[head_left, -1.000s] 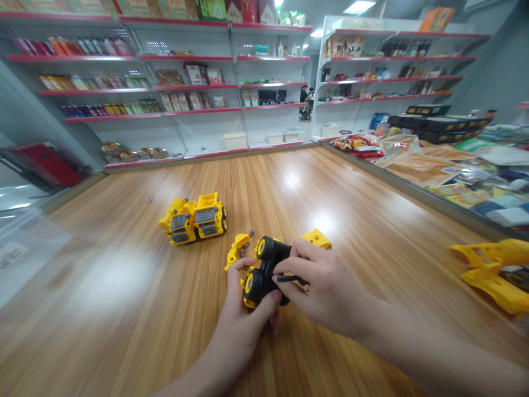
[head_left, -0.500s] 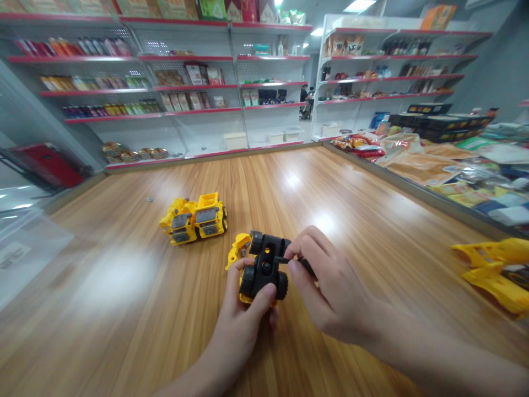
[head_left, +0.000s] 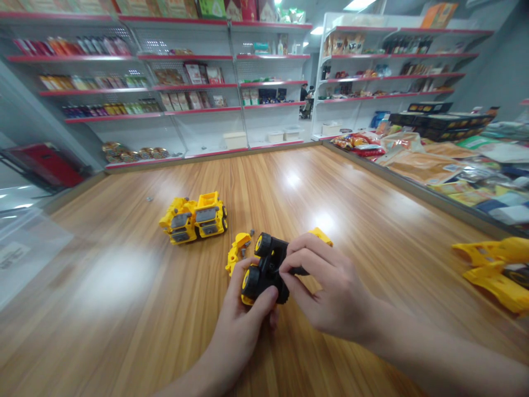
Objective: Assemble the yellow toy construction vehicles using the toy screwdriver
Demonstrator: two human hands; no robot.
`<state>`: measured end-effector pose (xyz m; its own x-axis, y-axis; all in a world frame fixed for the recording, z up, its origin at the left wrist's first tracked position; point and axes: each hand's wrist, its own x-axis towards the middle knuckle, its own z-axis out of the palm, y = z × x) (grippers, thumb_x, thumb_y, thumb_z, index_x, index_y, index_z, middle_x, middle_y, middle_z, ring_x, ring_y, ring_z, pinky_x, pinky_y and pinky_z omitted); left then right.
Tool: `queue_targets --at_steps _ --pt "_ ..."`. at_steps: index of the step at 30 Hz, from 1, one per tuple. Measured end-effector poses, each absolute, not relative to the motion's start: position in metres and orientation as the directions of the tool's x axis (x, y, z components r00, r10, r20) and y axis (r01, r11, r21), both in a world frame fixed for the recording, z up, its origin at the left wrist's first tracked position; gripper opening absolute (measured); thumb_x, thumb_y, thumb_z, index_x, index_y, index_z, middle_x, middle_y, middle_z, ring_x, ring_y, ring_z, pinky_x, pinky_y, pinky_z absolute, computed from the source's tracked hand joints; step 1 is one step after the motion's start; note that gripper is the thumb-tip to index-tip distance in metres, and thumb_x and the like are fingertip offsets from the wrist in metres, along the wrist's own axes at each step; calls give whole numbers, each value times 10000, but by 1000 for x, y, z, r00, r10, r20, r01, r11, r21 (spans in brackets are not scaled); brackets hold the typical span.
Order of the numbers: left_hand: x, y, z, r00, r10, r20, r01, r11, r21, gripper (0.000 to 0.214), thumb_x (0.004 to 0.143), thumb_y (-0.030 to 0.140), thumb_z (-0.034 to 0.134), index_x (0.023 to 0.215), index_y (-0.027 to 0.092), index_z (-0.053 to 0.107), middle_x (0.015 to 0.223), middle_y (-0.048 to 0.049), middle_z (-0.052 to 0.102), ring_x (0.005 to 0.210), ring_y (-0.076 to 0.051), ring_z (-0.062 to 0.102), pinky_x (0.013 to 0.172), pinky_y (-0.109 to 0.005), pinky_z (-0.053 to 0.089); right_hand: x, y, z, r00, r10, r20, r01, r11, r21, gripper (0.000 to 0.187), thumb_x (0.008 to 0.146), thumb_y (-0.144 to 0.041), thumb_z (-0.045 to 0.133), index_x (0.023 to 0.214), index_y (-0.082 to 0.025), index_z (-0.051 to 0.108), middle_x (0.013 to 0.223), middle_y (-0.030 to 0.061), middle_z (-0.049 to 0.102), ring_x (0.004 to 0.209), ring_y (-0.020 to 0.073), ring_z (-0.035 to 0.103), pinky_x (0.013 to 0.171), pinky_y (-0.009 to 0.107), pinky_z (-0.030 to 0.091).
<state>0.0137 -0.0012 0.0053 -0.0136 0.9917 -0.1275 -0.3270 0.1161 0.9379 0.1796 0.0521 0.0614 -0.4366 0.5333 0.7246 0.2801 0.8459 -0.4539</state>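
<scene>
Chassis (head_left: pixel 263 282) tilted anew, left hand (head_left: pixel 244 315) gripping; right hand (head_left: pixel 330 284), pinching black tool (head_left: pixel 299 271), part-hides yellow piece (head_left: pixel 322 236).

A toy chassis (head_left: pixel 266 278) is resting in the left hand (head_left: pixel 247 313), with the right hand (head_left: pixel 328 281) meeting it from the right. A loose toy part (head_left: pixel 235 255) is lying just behind the left hand. Another piece (head_left: pixel 323 236) is sitting behind the right hand, apparently on the surface (head_left: pixel 264 182), though that hand is partly hiding it. Two toy trucks (head_left: pixel 210 216) are standing side by side farther left; more toy pieces (head_left: pixel 491 284) are lying far right. A bin (head_left: pixel 41 237) is sitting at the left, shelves (head_left: pixel 206 132) are standing behind, and packets (head_left: pixel 361 144) are lying beyond the right border.
</scene>
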Motion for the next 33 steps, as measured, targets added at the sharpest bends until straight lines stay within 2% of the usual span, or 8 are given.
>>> queue_targets --at_steps 17,22,27,31,33 --pt "15 -2 7 -12 991 -135 -300 126 946 485 865 343 661 1235 321 349 711 59 596 478 -95 543 448 -207 457 179 53 60 -446 487 751 255 873 -415 137 870 -48 544 913 -168 595 915 76 606 851 169 591 744 302 542" --pt "16 -5 11 -29 992 -119 -231 109 967 523 869 358 650 1276 316 324 690 60 583 498 -111 566 461 -213 479 178 54 58 -496 545 676 312 839 -447 192 902 -68 496 1044 -170 579 970 87 586 918 199 573 800 351 535" --pt "17 -5 21 -183 983 -23 -124 0 992 721 796 296 735 1328 328 250 889 11 633 569 -141 634 528 -287 561 174 45 57 -470 651 596 371 759 -535 338 863 -35 463 1185 -128 509 1132 141 486 1064 234 523 915 408 516" --pt "16 -3 24 -223 974 -29 -134 -1 991 659 783 271 745 1285 253 318 833 -1 666 608 -170 674 587 -313 570 173 44 55 -419 655 629 341 755 -560 309 858 -11 490 1129 -159 495 1055 97 557 991 196 564 865 348 528" --pt "14 -3 23 -176 984 -34 -227 -7 974 624 764 265 761 1254 239 375 860 -26 692 692 -203 707 642 -331 572 174 47 55 -395 636 662 343 771 -536 238 874 -31 513 1058 -181 522 992 72 592 937 184 588 821 326 534"
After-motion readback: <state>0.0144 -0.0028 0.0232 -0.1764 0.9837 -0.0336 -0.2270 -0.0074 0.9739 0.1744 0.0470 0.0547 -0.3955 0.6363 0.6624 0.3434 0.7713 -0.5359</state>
